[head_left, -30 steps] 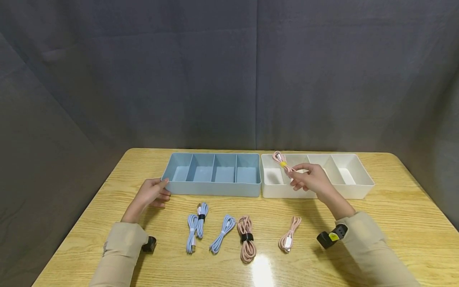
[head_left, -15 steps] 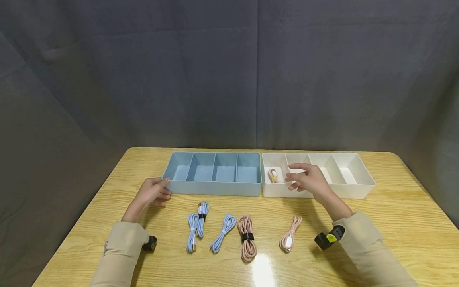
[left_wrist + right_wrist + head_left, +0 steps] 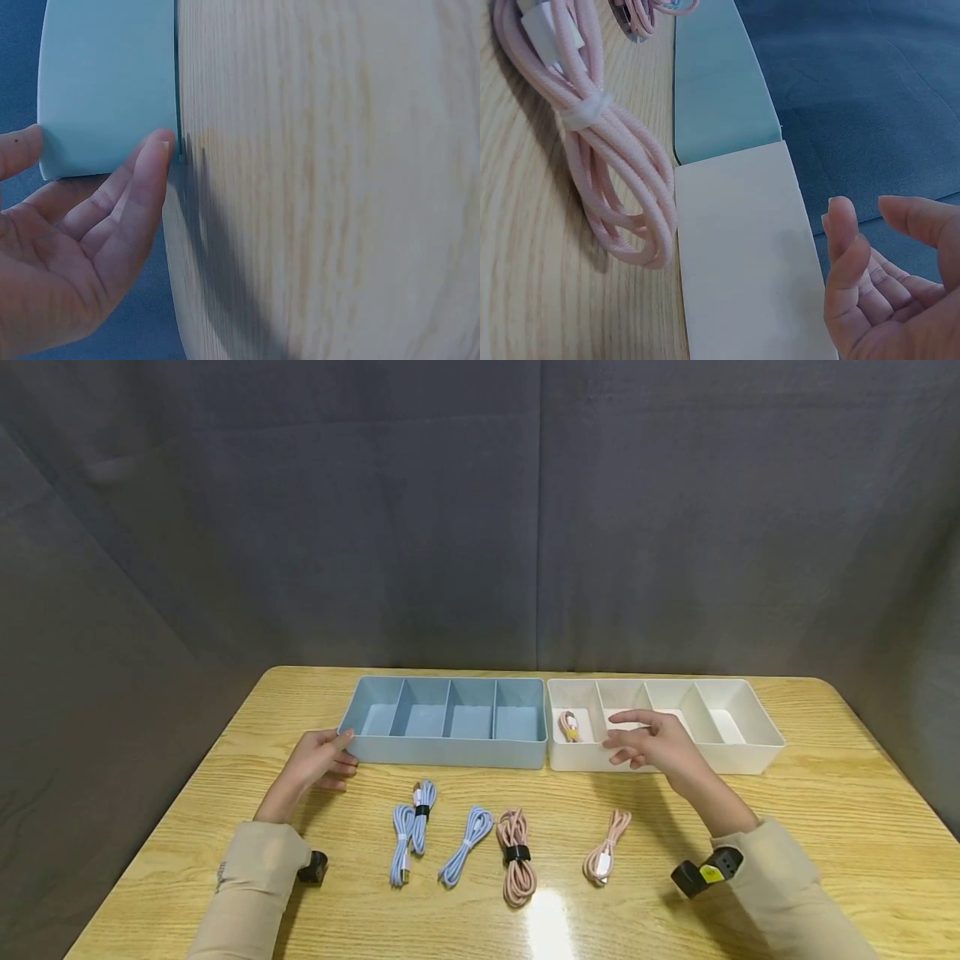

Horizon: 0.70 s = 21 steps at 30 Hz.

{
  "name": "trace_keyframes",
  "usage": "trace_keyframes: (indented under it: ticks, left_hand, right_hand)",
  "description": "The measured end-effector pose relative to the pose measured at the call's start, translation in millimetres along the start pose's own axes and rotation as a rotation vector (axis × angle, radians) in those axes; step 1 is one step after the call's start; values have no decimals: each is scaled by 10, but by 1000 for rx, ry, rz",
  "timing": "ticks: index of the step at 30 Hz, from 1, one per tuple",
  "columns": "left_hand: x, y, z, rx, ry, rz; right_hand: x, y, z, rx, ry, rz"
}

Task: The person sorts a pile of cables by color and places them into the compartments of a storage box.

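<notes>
My left hand [image 3: 318, 762] grips the left end of a blue four-part storage box [image 3: 450, 752]; in the left wrist view its thumb [image 3: 21, 150] is at the rim and its fingers reach the lower corner. A matching white box [image 3: 720, 760] stands right beside it. Over that box's front edge, near the second compartment, my right hand [image 3: 656, 747] hovers with nothing in it, thumb and fingers apart. A small coiled pink cable [image 3: 569, 727] with a yellow tie lies in the white box's leftmost compartment.
On the wooden table [image 3: 300, 927] in front of the boxes lie several bundled cables: blue ones [image 3: 467, 847] on the left, a thick pink one [image 3: 517, 877] with a black strap, and a thinner pink one [image 3: 606, 849]. A dark curtain [image 3: 450, 527] hangs behind.
The right hand has let go of the yellow-tied pink cable, which dropped into the white box's leftmost compartment. That hand has since drawn slightly right. The left hand has stayed put.
</notes>
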<state>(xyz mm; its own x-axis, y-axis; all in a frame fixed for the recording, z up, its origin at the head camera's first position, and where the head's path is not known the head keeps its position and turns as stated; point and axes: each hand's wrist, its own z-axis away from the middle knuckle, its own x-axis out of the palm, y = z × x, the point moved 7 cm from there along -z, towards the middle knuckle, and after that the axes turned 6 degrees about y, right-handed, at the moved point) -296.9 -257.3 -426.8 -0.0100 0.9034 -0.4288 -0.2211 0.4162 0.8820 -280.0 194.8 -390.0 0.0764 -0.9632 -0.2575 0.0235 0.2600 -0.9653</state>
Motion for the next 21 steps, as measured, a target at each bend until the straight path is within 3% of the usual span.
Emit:
trace_keyframes:
  ticks: [21]
  left_hand:
    - [-5,-24,-9,-3,0,16]
  right_hand:
    - [-57,76,183,-10,-42,44]
